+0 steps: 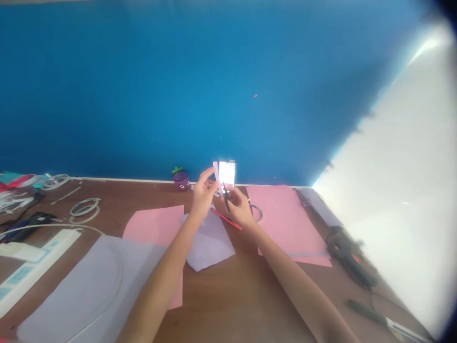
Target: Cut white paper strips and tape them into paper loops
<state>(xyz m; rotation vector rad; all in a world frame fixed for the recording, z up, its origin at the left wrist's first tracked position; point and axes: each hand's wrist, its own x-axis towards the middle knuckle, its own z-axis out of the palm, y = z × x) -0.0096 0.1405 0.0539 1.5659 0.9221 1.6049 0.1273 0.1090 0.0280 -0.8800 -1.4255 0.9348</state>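
My left hand [204,191] pinches a narrow strip of pale pink paper [216,172] and holds it upright above the table. In my right hand [241,205] is a pair of dark scissors [226,199], its blades pointing up beside the strip's lower right edge. I cannot tell whether the blades touch the paper. Behind both hands a phone with a bright screen [227,172] stands upright near the wall. Below them lie a red pen [227,219] and a pale lilac sheet of paper [210,243].
Pink sheets [285,219] lie at right and left of centre, beside a large lilac sheet [85,286]. A white power strip [35,271] and wire coils [84,209] are at left. A purple pot [181,181] stands by the blue wall. A glue gun [352,257] lies at right.
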